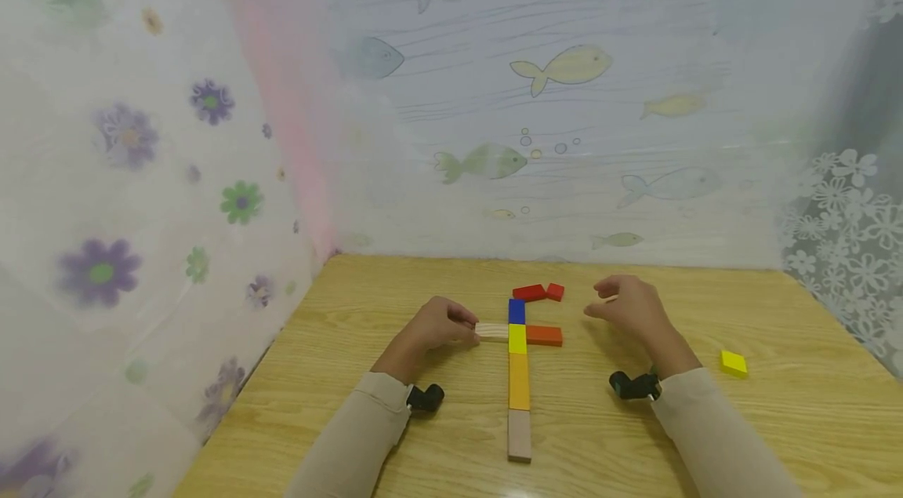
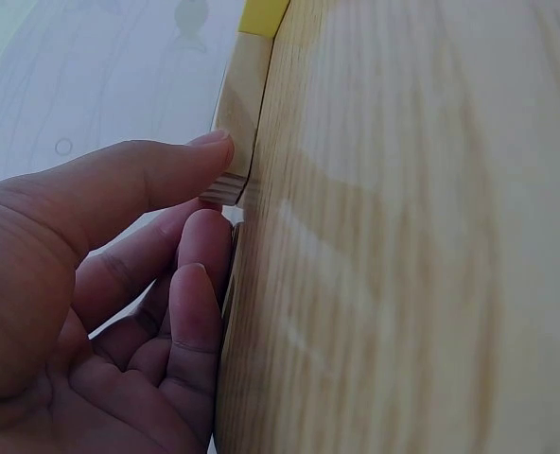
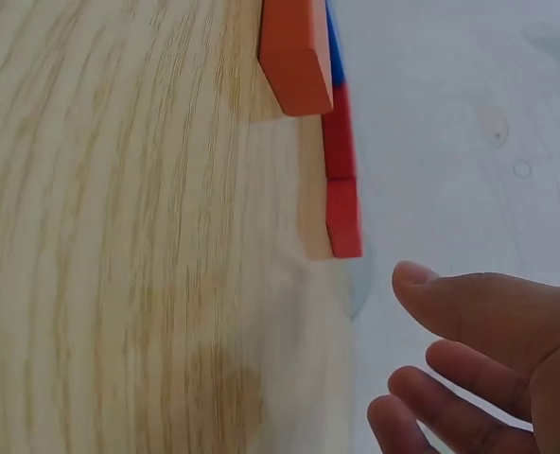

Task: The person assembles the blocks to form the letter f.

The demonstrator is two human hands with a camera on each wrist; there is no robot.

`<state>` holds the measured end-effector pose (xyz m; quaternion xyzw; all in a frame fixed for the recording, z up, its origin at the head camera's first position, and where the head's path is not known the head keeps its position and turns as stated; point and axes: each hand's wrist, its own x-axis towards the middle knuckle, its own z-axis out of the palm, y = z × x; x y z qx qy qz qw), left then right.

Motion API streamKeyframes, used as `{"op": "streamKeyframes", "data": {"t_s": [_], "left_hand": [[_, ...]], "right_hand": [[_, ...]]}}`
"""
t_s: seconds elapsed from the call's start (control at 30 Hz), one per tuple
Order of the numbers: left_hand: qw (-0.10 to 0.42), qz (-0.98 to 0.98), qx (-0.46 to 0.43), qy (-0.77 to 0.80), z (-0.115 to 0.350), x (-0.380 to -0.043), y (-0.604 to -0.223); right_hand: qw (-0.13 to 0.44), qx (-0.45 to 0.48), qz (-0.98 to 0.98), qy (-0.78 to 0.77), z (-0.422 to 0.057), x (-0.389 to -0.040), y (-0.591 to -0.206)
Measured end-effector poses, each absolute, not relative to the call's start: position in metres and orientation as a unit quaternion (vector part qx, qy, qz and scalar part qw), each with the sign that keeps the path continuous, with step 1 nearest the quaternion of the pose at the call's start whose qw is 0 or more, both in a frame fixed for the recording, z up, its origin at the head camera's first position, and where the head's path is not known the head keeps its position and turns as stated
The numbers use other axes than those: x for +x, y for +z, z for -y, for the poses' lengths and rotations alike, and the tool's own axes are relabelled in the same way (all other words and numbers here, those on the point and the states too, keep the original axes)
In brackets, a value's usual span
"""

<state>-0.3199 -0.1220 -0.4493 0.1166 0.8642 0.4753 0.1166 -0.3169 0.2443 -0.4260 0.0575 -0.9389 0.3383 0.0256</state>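
Observation:
My left hand (image 1: 440, 323) pinches the outer end of a plain wooden block (image 1: 491, 332), its thumb on the block in the left wrist view. That block's other end meets a yellow square block (image 1: 518, 339). An orange-red block (image 1: 544, 336) lies on the opposite side of the yellow one. Above the yellow is a blue block (image 1: 517, 311); below it run a long orange-yellow block (image 1: 518, 381) and a greyish-brown block (image 1: 519, 435), in one column. My right hand (image 1: 632, 310) hovers right of the blocks, fingers loosely bent and holding nothing.
A long red block (image 1: 529, 292) and a small red block (image 1: 555, 292) lie end to end behind the column. Far right on the wooden table (image 1: 790, 419) is a loose yellow block (image 1: 733, 363). Sheets printed with fish and flowers hang behind and beside the table.

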Motion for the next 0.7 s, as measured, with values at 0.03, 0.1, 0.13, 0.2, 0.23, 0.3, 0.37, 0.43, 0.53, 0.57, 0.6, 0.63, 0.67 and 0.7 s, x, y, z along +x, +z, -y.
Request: {"op": "streamKeyframes", "data": {"t_s": [0.03,0.1,0.13,0.2,0.23,0.3,0.37,0.43,0.53,0.57,0.6,0.63,0.67,0.7], "left_hand": [[0.116,-0.864,0.116,0.476,0.122,-0.319,-0.449],[0.116,-0.864,0.116,0.475,0.122,-0.319,-0.448],[0.116,-0.864,0.118,0.475,0.123,-0.319,-0.448],[0.116,-0.864,0.121,0.476,0.123,-0.318,-0.448],[0.116,-0.864,0.122,0.475,0.123,-0.318,-0.448],[0.115,-0.864,0.124,0.474,0.123,-0.318,-0.448],[0.116,-0.864,0.123,0.474,0.122,-0.318,-0.448],[0.116,-0.864,0.123,0.475,0.122,-0.319,-0.448],[0.117,-0.863,0.123,0.475,0.122,-0.319,-0.448],[0.118,-0.864,0.123,0.474,0.122,-0.319,-0.448],[0.117,-0.865,0.124,0.473,0.122,-0.319,-0.448],[0.116,-0.865,0.124,0.472,0.122,-0.319,-0.448],[0.116,-0.866,0.123,0.471,0.122,-0.319,-0.447],[0.115,-0.866,0.123,0.470,0.122,-0.318,-0.447]], "right_hand": [[0.025,0.058,0.939,0.338,-0.246,-0.315,-0.425],[0.024,0.062,0.939,0.338,-0.248,-0.312,-0.423],[0.025,0.063,0.939,0.337,-0.249,-0.311,-0.422],[0.026,0.068,0.939,0.336,-0.250,-0.309,-0.420],[0.027,0.071,0.939,0.336,-0.251,-0.307,-0.420],[0.030,0.079,0.939,0.334,-0.253,-0.305,-0.418],[0.030,0.087,0.938,0.333,-0.255,-0.302,-0.417],[0.030,0.093,0.938,0.334,-0.258,-0.298,-0.417],[0.028,0.098,0.938,0.332,-0.263,-0.292,-0.417],[0.027,0.099,0.938,0.331,-0.265,-0.291,-0.417],[0.026,0.102,0.938,0.329,-0.266,-0.289,-0.417],[0.025,0.103,0.939,0.328,-0.268,-0.287,-0.418],[0.024,0.105,0.939,0.326,-0.269,-0.285,-0.418],[0.023,0.106,0.940,0.325,-0.271,-0.283,-0.418]]}}
